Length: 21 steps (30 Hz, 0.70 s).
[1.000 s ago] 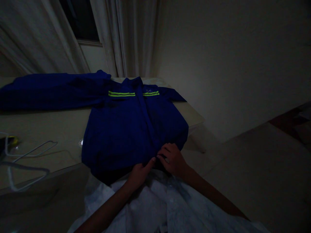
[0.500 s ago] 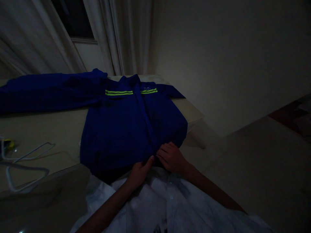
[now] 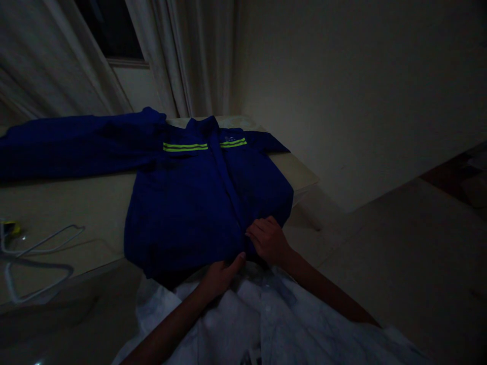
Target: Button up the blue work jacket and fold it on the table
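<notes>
A dark blue jacket [image 3: 182, 203] with yellow-green chest stripes lies front up, its collar away from me and its lower edge hanging over the near side of the table. One sleeve stretches out to the left. At the bottom of the front placket, my left hand [image 3: 222, 274] grips the hem, thumb on top and fingers hidden beneath. Just above and to the right, my right hand [image 3: 268, 241] has its fingers curled and pressed together on the placket's lower end. The room is dim, so the fastening between the hands cannot be made out.
White wire hangers [image 3: 38, 258] lie on the table's left part, partly over its front edge, beside a small yellow and black item [image 3: 11, 229]. The pale table [image 3: 95, 203] ends at the right near a wall [image 3: 342, 101]. Curtains [image 3: 205, 56] hang behind.
My right hand has risen slightly along the placket. My left hand has shifted a little down and to the right, still at the hem. The jacket lies almost unchanged.
</notes>
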{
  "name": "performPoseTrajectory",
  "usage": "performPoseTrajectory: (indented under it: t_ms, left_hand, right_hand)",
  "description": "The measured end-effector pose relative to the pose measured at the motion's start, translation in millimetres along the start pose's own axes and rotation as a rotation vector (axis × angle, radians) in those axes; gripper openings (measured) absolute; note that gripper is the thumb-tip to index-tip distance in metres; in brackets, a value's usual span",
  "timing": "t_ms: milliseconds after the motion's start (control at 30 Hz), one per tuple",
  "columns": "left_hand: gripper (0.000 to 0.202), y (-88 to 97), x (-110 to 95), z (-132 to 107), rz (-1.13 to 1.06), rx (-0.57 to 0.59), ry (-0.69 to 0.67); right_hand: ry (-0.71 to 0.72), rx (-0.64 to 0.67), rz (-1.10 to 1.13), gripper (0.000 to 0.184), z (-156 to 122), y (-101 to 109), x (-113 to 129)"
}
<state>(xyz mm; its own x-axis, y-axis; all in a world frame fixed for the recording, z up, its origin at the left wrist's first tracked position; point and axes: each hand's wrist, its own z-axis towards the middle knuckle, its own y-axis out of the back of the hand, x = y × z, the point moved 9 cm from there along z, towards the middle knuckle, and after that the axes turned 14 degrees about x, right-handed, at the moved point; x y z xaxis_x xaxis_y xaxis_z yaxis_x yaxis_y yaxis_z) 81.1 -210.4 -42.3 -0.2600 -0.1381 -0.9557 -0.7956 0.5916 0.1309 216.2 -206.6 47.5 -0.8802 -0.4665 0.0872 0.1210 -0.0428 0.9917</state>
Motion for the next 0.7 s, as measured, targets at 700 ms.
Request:
performPoseTrajectory:
  t_ms: [700]
  left_hand:
    - [0.043, -11.9, 11, -8, -0.003, 0.14, 0.022]
  right_hand:
    - [0.375, 0.371, -0.335, 0.004, 119, 38, -33]
